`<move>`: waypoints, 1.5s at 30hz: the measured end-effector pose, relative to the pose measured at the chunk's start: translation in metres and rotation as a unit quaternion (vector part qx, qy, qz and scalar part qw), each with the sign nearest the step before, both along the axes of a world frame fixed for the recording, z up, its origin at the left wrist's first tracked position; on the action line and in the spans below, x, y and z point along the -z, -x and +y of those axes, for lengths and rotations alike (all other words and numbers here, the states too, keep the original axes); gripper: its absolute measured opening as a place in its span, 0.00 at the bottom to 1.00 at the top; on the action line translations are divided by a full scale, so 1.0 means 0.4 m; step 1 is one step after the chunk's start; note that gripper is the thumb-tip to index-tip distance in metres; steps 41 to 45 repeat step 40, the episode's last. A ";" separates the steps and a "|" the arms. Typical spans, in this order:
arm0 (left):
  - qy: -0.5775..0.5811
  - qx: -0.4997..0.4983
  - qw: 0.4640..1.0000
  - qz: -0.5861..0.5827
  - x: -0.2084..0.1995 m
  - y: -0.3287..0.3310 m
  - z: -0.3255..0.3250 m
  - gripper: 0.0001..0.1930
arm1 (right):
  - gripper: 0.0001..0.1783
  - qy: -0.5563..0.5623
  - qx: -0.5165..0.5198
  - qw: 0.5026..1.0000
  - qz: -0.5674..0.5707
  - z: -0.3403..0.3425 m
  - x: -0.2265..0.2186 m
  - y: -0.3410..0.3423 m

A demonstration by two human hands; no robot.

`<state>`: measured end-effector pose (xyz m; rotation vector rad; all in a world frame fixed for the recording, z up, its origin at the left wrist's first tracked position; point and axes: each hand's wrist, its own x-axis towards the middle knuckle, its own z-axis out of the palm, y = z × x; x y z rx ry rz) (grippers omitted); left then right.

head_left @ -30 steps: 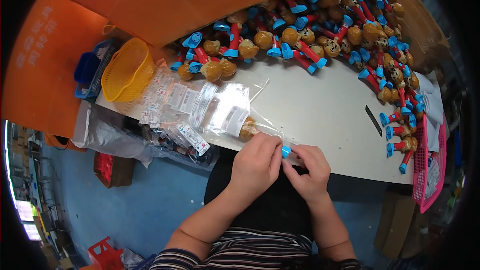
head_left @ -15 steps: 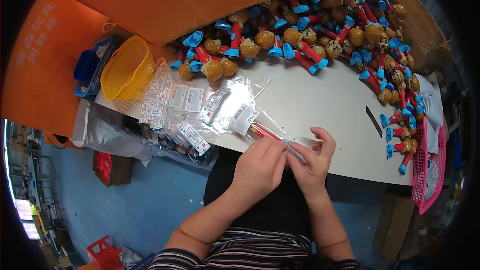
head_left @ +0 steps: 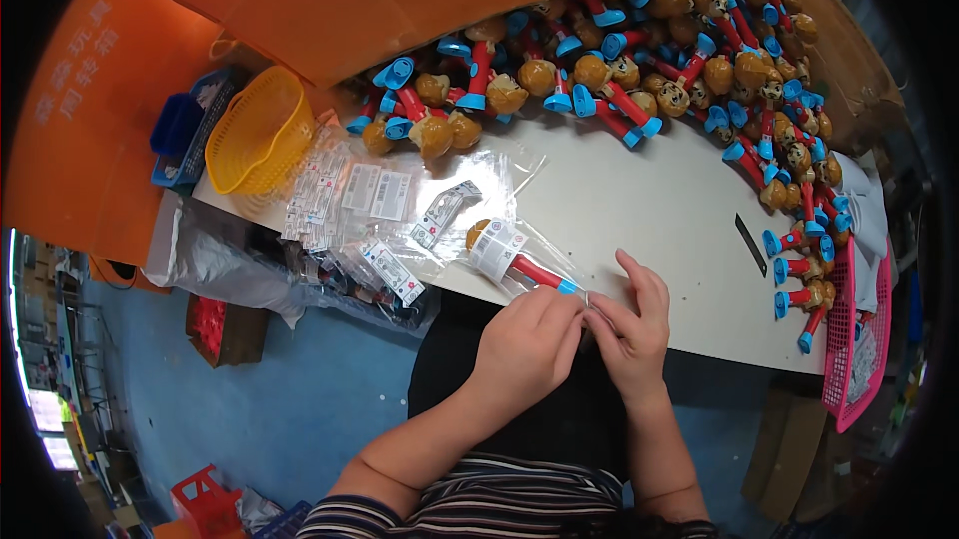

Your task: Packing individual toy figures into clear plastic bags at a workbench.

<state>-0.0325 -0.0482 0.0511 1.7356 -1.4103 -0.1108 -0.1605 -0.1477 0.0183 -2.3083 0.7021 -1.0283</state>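
Observation:
At the table's near edge, my left hand [head_left: 527, 341] and my right hand [head_left: 631, 331] meet at the near end of a clear plastic bag [head_left: 572, 267]. Fingertips and thumbs of both pinch the plastic there. Inside the bag lies a toy figure [head_left: 532, 270] with a brown head, a red stem and a blue base, its head pointing away from me. A white printed label [head_left: 496, 247] on the bag covers part of the toy. Right fingers other than the pinching ones are raised.
Similar toys [head_left: 671, 96] are heaped along the back and right. Flat clear bags with labels [head_left: 378, 191] lie at left, near a yellow basket [head_left: 262, 129]. A flat black strip [head_left: 750, 243] and a pink basket [head_left: 844, 339] are at right. Orange board [head_left: 400, 0] borders the back.
The toy has slid farther into the bag, so its brown head now shows beyond the label and its blue base beside my fingers. Both hands stay pinched at the bag's near end.

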 end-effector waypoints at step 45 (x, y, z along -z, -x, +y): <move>0.045 0.245 0.968 0.031 0.034 -0.039 -0.063 0.11 | 0.06 0.020 0.001 0.998 -0.054 0.064 0.061 0.002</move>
